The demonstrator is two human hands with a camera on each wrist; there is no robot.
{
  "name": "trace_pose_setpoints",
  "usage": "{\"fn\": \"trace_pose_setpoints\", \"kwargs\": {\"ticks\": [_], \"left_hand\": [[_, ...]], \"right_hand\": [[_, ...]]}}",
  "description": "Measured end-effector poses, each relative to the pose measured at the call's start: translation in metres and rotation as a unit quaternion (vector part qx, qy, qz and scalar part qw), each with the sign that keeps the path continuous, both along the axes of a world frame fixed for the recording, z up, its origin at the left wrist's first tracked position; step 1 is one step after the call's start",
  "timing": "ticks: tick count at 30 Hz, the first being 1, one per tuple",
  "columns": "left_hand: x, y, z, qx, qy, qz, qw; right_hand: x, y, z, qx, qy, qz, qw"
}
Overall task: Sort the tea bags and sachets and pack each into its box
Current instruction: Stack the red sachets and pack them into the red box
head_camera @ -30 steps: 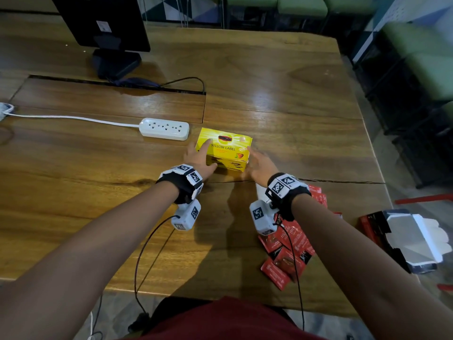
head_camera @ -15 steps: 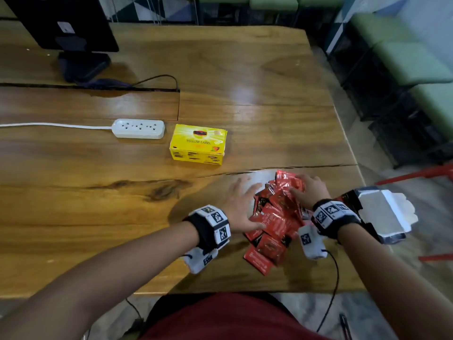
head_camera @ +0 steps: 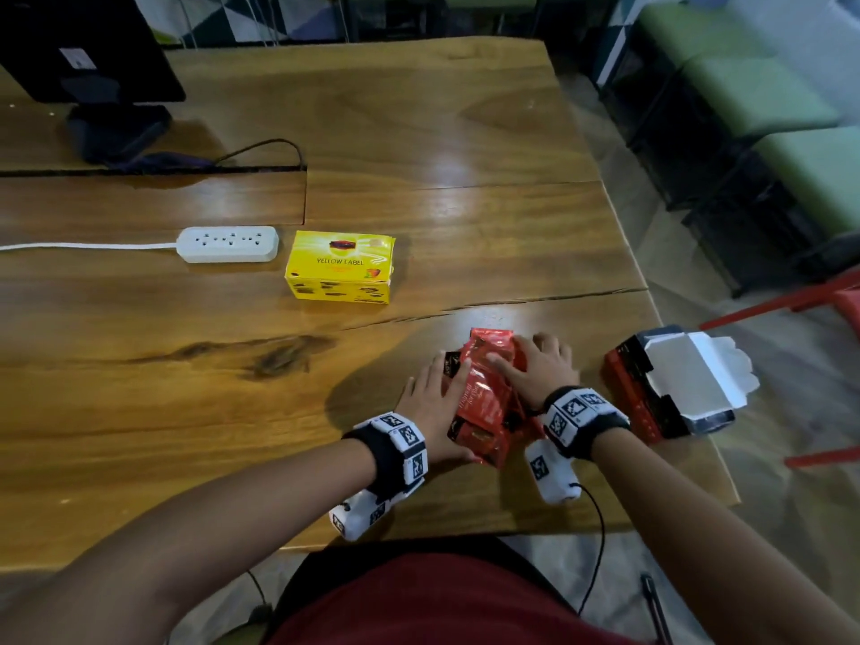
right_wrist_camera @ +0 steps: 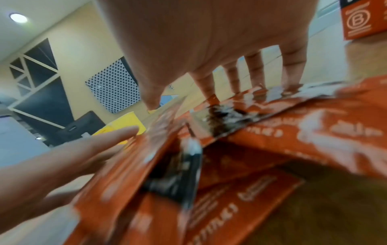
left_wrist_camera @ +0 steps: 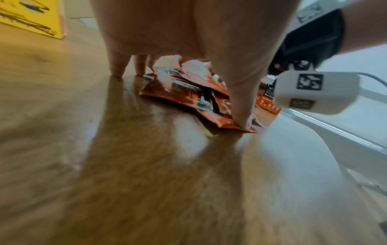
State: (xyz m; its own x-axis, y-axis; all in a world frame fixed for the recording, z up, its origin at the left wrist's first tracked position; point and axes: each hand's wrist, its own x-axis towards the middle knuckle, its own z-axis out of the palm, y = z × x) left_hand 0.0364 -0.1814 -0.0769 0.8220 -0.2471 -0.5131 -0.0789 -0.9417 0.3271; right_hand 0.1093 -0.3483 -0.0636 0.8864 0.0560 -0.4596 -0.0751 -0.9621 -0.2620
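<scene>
Here, low and right of centre in the head view, your two hands bracket a heap of red sachets (head_camera: 484, 393) on the wooden table (head_camera: 186, 365). Your left hand (head_camera: 435, 407) lies with fingers spread nearly flat against the heap's left edge; the left wrist view shows its thumb (left_wrist_camera: 240, 106) pressing down on the nearest sachet while the fingertips meet the tabletop beside the pile. Your right hand (head_camera: 540, 370) is equally wide, fingers straight and fanned across the top and right side of the heap, tips planted on the foil in the right wrist view; neither hand curls round a packet. Just right of that hand, at the table's edge, stands a red box (head_camera: 651, 393) with its white flaps thrown open. Further up, near the frame's centre, the yellow tea box (head_camera: 339, 267) sits closed, well apart from the sachets, with a white power strip (head_camera: 228, 244) just to its left. A dark monitor (head_camera: 88, 53) fills the upper left corner.
</scene>
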Motion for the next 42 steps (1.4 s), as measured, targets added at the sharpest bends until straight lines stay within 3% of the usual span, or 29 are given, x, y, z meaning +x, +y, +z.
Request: {"fn": "trace_pose_setpoints", "kwargs": {"ticks": [4,11,17,21,25,33,38,42], "left_hand": [[0.005,0.000,0.002,-0.008,-0.002,0.050,0.999],[0.010,0.001,0.004,-0.029,-0.002,0.100,0.995],[0.004,0.008,0.010,-0.100,0.027,0.127,0.986],[0.003,0.012,0.008,-0.173,0.041,0.192,0.965],[0.001,0.007,0.004,-0.164,0.020,0.208,0.964],[-0.002,0.005,-0.002,-0.185,-0.006,0.234,0.955],[0.000,0.007,-0.006,-0.188,-0.026,0.246,0.951],[-0.002,0.006,-0.007,-0.180,-0.034,0.240,0.953]], "right_hand": [[-0.018,0.004,-0.005,0.022,0.008,0.024,0.999],[-0.020,0.017,-0.011,0.133,-0.007,-0.077,0.988],[-0.026,0.029,-0.022,0.080,-0.042,-0.084,0.992],[-0.023,0.034,-0.021,0.110,-0.027,-0.117,0.987],[-0.023,0.042,-0.018,0.126,-0.028,-0.141,0.982],[-0.023,0.040,-0.011,0.177,0.024,-0.054,0.983],[-0.028,0.033,-0.002,0.306,0.088,-0.007,0.948],[-0.029,0.028,-0.002,0.290,0.072,0.026,0.954]]}}
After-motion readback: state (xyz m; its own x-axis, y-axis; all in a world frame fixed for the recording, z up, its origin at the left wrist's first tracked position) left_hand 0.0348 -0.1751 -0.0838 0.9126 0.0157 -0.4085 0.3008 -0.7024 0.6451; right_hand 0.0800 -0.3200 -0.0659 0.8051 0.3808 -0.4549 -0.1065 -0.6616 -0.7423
